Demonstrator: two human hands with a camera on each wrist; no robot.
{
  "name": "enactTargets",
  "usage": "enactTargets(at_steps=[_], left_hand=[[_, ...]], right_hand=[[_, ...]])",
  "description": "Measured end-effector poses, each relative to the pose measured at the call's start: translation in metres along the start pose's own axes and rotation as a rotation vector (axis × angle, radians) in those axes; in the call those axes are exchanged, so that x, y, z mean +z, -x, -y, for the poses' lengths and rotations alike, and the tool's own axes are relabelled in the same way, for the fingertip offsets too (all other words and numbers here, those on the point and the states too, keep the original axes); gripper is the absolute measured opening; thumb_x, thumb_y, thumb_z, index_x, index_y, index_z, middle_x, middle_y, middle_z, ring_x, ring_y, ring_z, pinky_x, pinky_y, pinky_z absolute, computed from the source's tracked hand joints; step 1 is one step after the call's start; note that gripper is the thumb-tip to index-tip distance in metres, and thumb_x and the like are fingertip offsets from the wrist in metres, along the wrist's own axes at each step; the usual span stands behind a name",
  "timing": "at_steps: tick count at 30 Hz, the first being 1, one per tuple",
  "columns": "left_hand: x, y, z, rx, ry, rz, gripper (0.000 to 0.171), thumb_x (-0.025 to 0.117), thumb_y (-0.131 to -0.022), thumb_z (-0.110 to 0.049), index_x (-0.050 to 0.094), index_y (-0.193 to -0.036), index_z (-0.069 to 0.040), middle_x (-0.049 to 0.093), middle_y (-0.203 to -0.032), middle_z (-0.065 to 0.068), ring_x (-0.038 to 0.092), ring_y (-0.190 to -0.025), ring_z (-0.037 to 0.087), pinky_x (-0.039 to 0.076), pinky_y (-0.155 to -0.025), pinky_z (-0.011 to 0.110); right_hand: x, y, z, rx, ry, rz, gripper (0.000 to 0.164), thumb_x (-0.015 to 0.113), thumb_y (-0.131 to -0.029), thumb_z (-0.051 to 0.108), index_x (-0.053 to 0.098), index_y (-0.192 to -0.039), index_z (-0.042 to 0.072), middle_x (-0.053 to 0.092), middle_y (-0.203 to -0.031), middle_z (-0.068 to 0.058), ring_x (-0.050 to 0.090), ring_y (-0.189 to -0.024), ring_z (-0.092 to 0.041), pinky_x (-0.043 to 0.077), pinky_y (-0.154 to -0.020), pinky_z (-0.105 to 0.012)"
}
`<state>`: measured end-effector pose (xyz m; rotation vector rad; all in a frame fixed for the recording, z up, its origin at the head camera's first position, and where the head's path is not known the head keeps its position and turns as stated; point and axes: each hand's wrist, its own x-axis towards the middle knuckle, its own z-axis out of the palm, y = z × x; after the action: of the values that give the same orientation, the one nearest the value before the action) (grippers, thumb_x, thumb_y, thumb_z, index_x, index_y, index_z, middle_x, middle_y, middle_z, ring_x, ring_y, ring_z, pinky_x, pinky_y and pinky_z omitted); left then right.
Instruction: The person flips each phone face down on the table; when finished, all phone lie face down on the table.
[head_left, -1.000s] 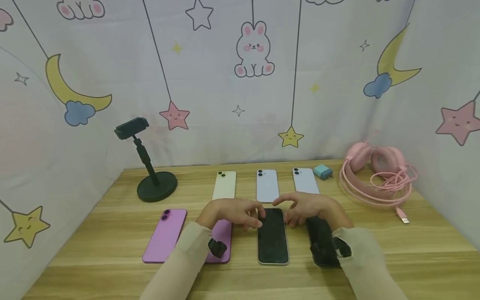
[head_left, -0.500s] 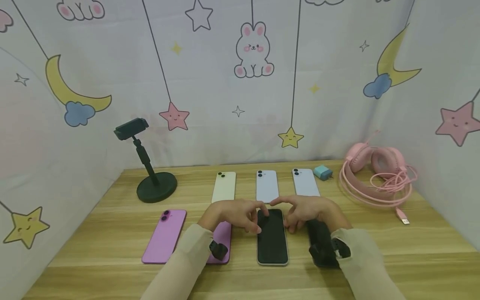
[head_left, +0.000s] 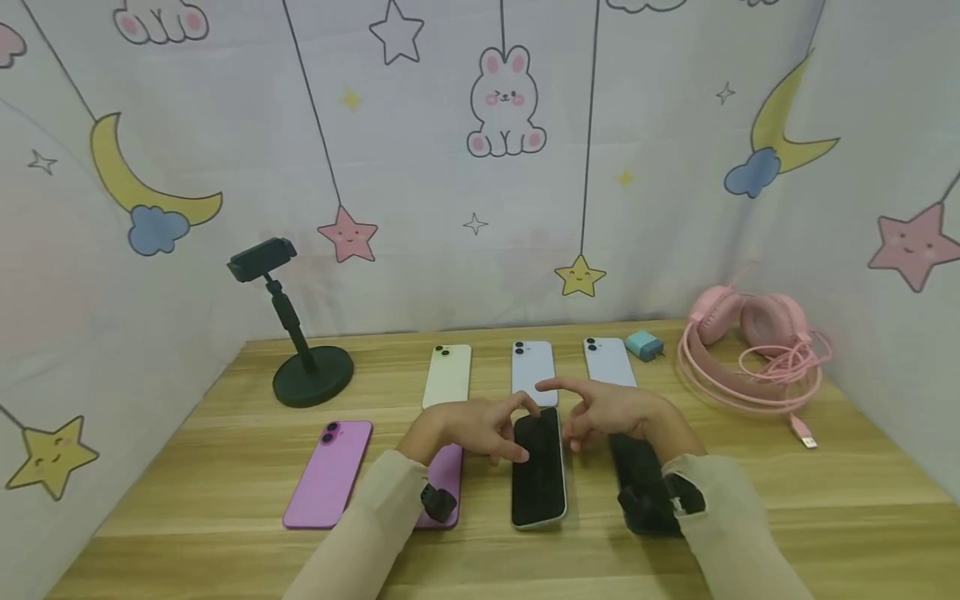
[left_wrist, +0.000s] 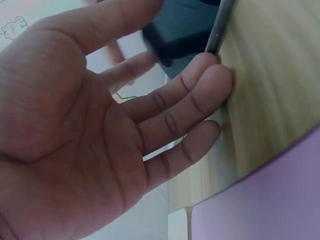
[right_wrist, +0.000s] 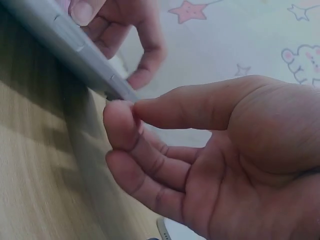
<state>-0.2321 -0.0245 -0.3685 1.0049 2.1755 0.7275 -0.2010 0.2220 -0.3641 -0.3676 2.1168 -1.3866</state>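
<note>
A smartphone (head_left: 538,487) with a dark screen lies in the middle of the table, its right side tipped up off the wood. My left hand (head_left: 480,427) grips its upper left part, index finger at the top edge and thumb over the screen. In the left wrist view, curled fingertips (left_wrist: 207,62) meet the side of the phone (left_wrist: 182,30). From the right, my right hand (head_left: 611,410) pinches the raised edge with thumb and a finger while its index finger points out straight. The right wrist view shows these fingertips (right_wrist: 120,117) against the phone's silver edge (right_wrist: 82,50).
Two purple phones (head_left: 330,475) lie on the left, one partly under the left forearm. Another dark phone (head_left: 633,458) sits below the right wrist. Behind stand a pale yellow phone (head_left: 447,375), two whitish phones (head_left: 534,371), a blue charger (head_left: 645,345), pink headphones (head_left: 750,383) and a black stand (head_left: 313,375).
The middle phone, flat before, now has its right side lifted and is turned slightly. My right hand has risen a little and shifted left; the left hand stays nearly in place.
</note>
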Motion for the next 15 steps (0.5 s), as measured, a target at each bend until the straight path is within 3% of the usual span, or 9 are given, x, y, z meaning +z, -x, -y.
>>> enactTargets(at_steps=[6, 15], left_hand=[[0.002, -0.0007, -0.004, 0.016, 0.03, -0.006, 0.088, 0.069, -0.096, -0.032, 0.009, -0.16, -0.023, 0.07, -0.078, 0.009, 0.068, -0.067, 0.024, 0.047, -0.081, 0.028], [0.0062, -0.0023, -0.0074, -0.006, 0.022, -0.016, 0.089, 0.061, -0.097, -0.049, 0.003, -0.161, -0.028, 0.072, -0.084, 0.003, 0.07, -0.072, 0.02, 0.047, -0.085, 0.03]], right_hand=[[-0.0021, -0.0001, 0.0011, -0.075, -0.014, 0.011, 0.077, 0.055, -0.091, -0.011, 0.024, -0.158, 0.012, 0.067, -0.082, -0.012, 0.066, -0.078, -0.023, 0.054, -0.08, -0.04], [-0.0023, -0.0045, 0.0014, -0.147, -0.042, 0.027, 0.083, 0.059, -0.091, -0.006, 0.016, -0.16, 0.012, 0.065, -0.083, -0.009, 0.062, -0.079, -0.02, 0.051, -0.078, -0.04]])
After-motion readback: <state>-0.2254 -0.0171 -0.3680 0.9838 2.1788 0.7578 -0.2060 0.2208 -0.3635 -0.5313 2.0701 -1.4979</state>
